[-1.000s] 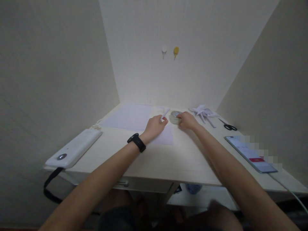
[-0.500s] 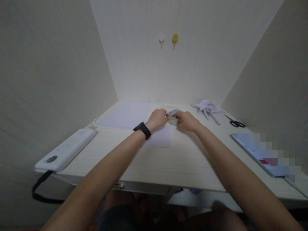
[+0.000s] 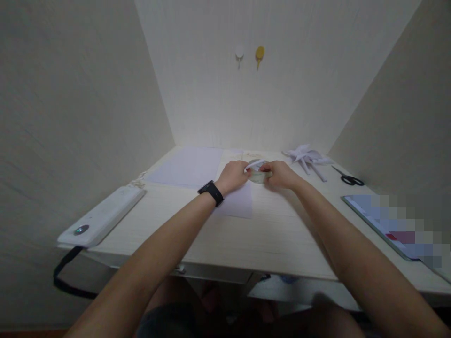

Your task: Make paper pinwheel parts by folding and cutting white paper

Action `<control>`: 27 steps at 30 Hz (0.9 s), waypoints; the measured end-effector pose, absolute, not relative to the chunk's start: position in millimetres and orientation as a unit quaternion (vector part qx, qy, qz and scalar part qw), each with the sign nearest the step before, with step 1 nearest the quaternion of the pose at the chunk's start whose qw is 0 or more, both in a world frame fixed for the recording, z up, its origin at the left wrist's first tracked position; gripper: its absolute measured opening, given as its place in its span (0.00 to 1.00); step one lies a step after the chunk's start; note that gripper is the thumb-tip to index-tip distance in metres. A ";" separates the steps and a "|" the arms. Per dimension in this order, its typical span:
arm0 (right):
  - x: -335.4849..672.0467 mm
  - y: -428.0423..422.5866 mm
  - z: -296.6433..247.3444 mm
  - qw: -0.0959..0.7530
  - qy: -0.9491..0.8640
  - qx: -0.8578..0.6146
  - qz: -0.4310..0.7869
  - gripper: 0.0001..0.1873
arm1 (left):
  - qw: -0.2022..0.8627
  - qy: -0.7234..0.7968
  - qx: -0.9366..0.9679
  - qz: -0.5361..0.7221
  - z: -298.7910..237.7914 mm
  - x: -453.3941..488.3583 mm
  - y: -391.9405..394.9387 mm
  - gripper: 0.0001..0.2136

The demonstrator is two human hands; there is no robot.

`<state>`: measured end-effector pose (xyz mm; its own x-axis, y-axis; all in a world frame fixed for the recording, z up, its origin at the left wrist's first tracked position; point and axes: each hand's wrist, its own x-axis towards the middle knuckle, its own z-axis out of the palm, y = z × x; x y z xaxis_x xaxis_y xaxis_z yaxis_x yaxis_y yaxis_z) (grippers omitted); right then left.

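My left hand [image 3: 234,176], with a black watch [image 3: 211,191] on its wrist, is closed at the near end of a narrow white paper piece [image 3: 254,164] that looks rolled or folded. Across from it, my right hand [image 3: 282,174] has its fingers closed at the right side of a pale greenish, round object [image 3: 259,177], which looks like a roll of clear tape. The paper piece lies over the back of this roll, between both hands. My fingers partly cover the roll and the paper. Beneath my left wrist lies a small sheet of white paper [image 3: 236,204].
A larger paper sheet [image 3: 186,164] lies at the back left. Folded paper pinwheels [image 3: 306,156] and black-handled scissors [image 3: 352,180] are at the back right. A tablet [image 3: 384,230] rests at right, a white device with strap [image 3: 102,216] at left. Walls enclose three sides.
The paper piece now lies flatter, across the back of the roll, and my right fingers have come to it. The whole view has shifted slightly.
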<state>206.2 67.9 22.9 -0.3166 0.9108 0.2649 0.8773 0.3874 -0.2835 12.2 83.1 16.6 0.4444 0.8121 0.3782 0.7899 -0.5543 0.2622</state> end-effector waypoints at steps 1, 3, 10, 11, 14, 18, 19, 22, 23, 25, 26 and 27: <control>206.2 67.6 23.0 0.199 -0.812 -0.547 0.054 0.25 | 0.024 0.468 0.851 0.237 16.3 12.0 83.0 0.12; 204.6 66.9 22.9 0.223 -0.810 -0.537 0.081 0.25 | 0.028 0.465 0.851 0.243 15.5 11.6 83.7 0.12; 181.2 59.1 17.1 0.281 -0.786 -0.550 -0.028 0.15 | 0.088 0.475 0.837 0.258 15.4 10.6 86.3 0.12; 177.7 58.0 15.9 0.272 -0.778 -0.564 -0.057 0.14 | 0.096 0.475 0.835 0.261 15.6 10.2 86.1 0.11; 170.0 55.5 14.0 0.254 -0.750 -0.600 -0.116 0.12 | 0.113 0.476 0.827 0.277 16.0 9.2 86.6 0.11; 164.7 53.3 15.9 0.242 -0.721 -0.635 -0.135 0.13 | 0.145 0.473 0.805 0.326 16.2 9.7 95.3 0.09; 163.5 52.7 16.7 0.238 -0.716 -0.642 -0.135 0.13 | 0.157 0.467 0.800 0.343 16.0 10.4 99.0 0.10; 160.0 51.0 18.2 0.227 -0.709 -0.655 -0.130 0.13 | 0.194 0.446 0.794 0.364 14.2 12.9 111.0 0.13; 159.0 50.5 18.3 0.226 -0.706 -0.659 -0.126 0.13 | 0.204 0.445 0.795 0.359 13.1 13.6 114.5 0.14; 157.6 50.0 17.9 0.231 -0.703 -0.663 -0.118 0.13 | 0.217 0.447 0.797 0.343 10.4 14.6 119.8 0.15; 157.1 50.0 17.4 0.234 -0.702 -0.663 -0.116 0.14 | 0.221 0.448 0.798 0.338 9.0 14.8 121.6 0.15; 156.7 50.0 16.9 0.236 -0.701 -0.663 -0.114 0.14 | 0.224 0.448 0.797 0.337 7.7 14.9 122.9 0.14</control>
<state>156.7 50.0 16.9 -0.0082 0.8757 0.4827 0.9837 0.0937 -0.1532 14.9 122.9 7.7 0.3721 0.8653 0.3360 0.5633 -0.4982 0.6592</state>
